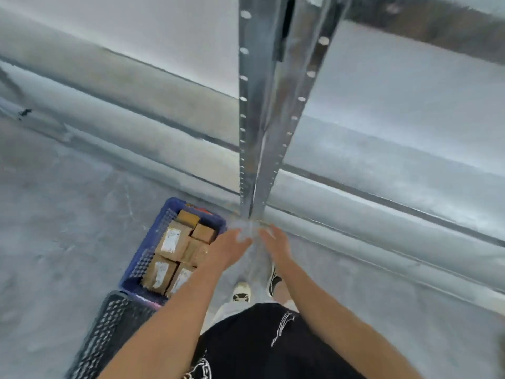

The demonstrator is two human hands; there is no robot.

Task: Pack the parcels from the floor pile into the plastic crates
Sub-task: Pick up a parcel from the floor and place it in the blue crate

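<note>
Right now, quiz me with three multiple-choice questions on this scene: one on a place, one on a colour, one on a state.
1. Where do the parcels lie?
A in the blue crate
B on a shelf
C in a hand

2. What colour is the crate nearest the person?
A red
B black
C white

3. How is the left hand?
A gripping a parcel
B fist
C open, holding nothing

Answers: 1 A, brown boxes fill the blue crate. 2 B, the black crate sits at the bottom. 3 C, its fingers spread, like the right hand.

2 crates (153, 236), approx 7 parcels (172, 240), 2 hands (228, 248)
</note>
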